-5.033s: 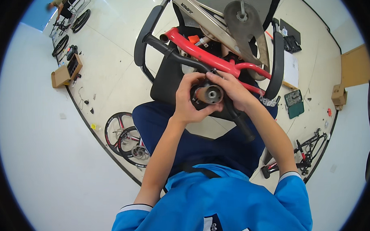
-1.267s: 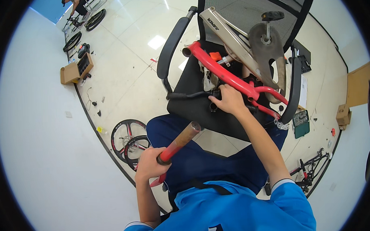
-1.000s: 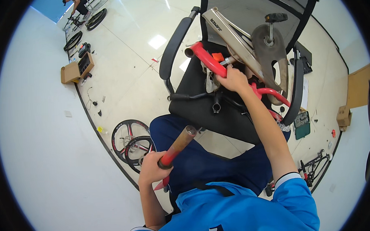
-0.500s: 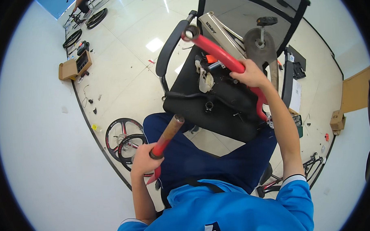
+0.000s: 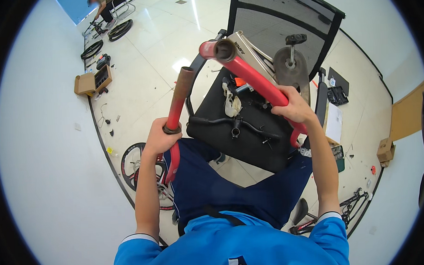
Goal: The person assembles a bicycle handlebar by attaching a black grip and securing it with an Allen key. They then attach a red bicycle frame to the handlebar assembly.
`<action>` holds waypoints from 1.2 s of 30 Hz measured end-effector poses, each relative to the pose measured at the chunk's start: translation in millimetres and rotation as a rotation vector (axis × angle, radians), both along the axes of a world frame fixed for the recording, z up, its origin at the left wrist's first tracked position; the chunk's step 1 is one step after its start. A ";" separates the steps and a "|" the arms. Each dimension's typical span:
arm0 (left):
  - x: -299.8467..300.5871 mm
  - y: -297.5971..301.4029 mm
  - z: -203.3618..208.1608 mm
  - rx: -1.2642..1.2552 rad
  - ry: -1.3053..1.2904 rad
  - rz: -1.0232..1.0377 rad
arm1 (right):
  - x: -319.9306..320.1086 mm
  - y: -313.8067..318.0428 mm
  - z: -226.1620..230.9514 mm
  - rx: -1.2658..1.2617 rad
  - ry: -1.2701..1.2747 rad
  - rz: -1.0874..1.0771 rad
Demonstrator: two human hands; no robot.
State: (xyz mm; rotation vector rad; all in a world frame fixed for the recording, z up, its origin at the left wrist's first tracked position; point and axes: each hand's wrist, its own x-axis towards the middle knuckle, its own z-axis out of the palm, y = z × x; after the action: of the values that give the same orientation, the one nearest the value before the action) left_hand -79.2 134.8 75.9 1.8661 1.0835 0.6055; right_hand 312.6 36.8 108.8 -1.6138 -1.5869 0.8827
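Observation:
My left hand is closed round a red bicycle fork near the ring at the base of its steerer tube. The rusty tube end points up, and the fork legs hang beside my left thigh. My right hand grips a red bicycle frame by its thick tube. The frame's open head tube is close to the fork's upper end, with a gap between them. Below the frame, a black handlebar with a stem clamp lies on the black chair seat.
A pale bicycle frame with a grey disc and pedal rests on the chair. A whitish crumpled item lies on the seat. Wheels are at lower left. An open cardboard box and a seated person are at far left.
My left hand has lifted the fork up and forward, bringing its steerer tube nearer the frame's head tube. The right hand still holds the frame, now slightly lower.

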 end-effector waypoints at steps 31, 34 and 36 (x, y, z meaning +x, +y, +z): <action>-49.7 -57.1 -34.3 0.002 0.043 0.027 | 59.8 -49.8 24.8 0.135 0.799 0.023; -27.1 -49.6 -24.0 0.003 0.036 -0.005 | 70.7 -50.8 39.2 0.214 0.791 -0.003; -12.7 -41.6 -17.0 -0.012 0.004 -0.040 | 71.7 -48.9 58.9 0.333 0.805 -0.064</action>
State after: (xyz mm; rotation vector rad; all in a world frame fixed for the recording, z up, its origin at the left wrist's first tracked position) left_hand -91.9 93.2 59.0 1.8749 1.0471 0.5716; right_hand 384.3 -12.1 167.7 -0.8899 -1.0260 0.9976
